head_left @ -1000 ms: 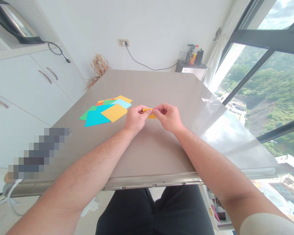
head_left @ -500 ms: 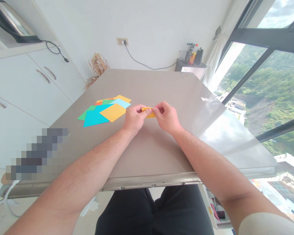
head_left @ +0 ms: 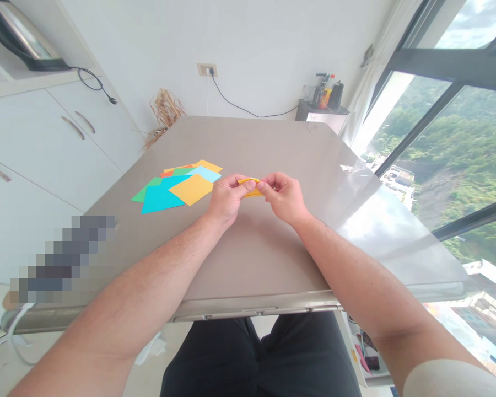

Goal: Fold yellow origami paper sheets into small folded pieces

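A small folded piece of yellow paper (head_left: 251,187) is held between both my hands over the middle of the grey table (head_left: 273,248). My left hand (head_left: 227,199) pinches its left end with thumb and fingers closed. My right hand (head_left: 284,197) pinches its right end the same way. Most of the folded paper is hidden by my fingers. Just left of my left hand lies a fanned pile of coloured paper squares (head_left: 177,186), with a yellow and a turquoise sheet on top.
White cabinets (head_left: 45,149) stand along the left. A dried plant (head_left: 165,113) sits behind the table's far left corner, and a cable (head_left: 248,113) runs from a wall socket. A small stand with bottles (head_left: 324,94) is at the far right, beside large windows.
My hands stay pinched on the yellow paper and have shifted only slightly; the paper now looks narrower, pressed flatter between my fingers.
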`<control>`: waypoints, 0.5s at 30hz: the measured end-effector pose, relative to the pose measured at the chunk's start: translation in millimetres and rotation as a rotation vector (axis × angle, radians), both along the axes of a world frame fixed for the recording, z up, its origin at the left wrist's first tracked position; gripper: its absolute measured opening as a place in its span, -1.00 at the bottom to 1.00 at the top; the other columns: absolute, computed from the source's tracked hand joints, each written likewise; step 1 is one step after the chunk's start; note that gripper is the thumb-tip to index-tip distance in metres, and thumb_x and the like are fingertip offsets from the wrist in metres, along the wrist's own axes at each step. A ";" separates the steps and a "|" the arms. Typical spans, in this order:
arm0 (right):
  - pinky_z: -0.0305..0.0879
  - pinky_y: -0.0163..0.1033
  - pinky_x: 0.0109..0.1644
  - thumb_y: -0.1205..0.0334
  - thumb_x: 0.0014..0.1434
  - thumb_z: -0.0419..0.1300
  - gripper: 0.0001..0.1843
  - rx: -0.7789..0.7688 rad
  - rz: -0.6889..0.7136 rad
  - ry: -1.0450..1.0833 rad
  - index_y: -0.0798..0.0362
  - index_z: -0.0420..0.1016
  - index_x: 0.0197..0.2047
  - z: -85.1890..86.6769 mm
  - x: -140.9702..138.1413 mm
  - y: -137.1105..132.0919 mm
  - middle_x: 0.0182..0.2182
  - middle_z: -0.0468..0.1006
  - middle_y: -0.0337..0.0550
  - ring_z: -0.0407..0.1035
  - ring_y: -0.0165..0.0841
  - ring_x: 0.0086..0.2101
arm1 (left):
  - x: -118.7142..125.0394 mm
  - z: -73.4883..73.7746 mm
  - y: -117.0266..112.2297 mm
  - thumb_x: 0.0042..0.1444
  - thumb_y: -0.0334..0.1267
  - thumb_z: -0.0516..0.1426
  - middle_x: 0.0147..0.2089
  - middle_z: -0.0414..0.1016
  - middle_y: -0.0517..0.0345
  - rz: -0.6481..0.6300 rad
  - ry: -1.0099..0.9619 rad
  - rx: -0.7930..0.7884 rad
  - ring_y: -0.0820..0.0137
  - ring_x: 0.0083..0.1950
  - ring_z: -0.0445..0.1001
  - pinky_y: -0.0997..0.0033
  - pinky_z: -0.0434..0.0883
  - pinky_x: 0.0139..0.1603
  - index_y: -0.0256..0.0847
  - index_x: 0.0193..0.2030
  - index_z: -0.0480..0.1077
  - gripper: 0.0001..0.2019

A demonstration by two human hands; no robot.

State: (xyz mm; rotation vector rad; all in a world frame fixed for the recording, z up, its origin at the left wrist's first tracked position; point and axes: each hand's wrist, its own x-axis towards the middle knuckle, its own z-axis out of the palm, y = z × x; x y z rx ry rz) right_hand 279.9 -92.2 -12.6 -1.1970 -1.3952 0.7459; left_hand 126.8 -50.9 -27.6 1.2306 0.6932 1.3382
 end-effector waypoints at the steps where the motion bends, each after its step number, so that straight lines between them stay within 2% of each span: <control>1: 0.32 -0.23 -0.33 -0.10 0.10 0.34 -0.67 -0.004 0.003 0.015 0.02 0.51 -0.35 -0.1 -0.1 0.3 -0.45 0.53 -0.23 0.36 -0.40 -0.43 | -0.1 1.1 -0.6 -0.12 -0.18 0.45 -0.38 0.59 0.17 -0.010 -0.011 -0.008 0.36 -0.26 0.53 0.27 0.47 -0.12 -0.15 -0.44 0.58 -0.82; 6: 0.31 -0.25 -0.38 -0.13 0.07 0.36 -0.62 -0.048 0.044 0.104 0.02 0.49 -0.37 0.5 0.2 1.3 -0.48 0.50 -0.25 0.32 -0.43 -0.47 | -0.7 2.8 -1.9 -0.12 -0.18 0.46 -0.37 0.61 0.18 -0.063 -0.039 -0.002 0.33 -0.24 0.55 0.23 0.49 -0.12 -0.14 -0.42 0.60 -0.82; 15: 0.33 -0.22 -0.32 -0.02 0.11 0.36 -0.72 0.034 -0.047 0.012 0.00 0.47 -0.39 1.3 -1.7 -3.0 -0.47 0.51 -0.25 0.36 -0.40 -0.44 | 0.9 -2.1 -0.4 -0.12 -0.16 0.47 -0.30 0.63 0.16 0.025 -0.014 0.047 0.35 -0.20 0.55 0.27 0.48 -0.08 -0.14 -0.35 0.61 -0.78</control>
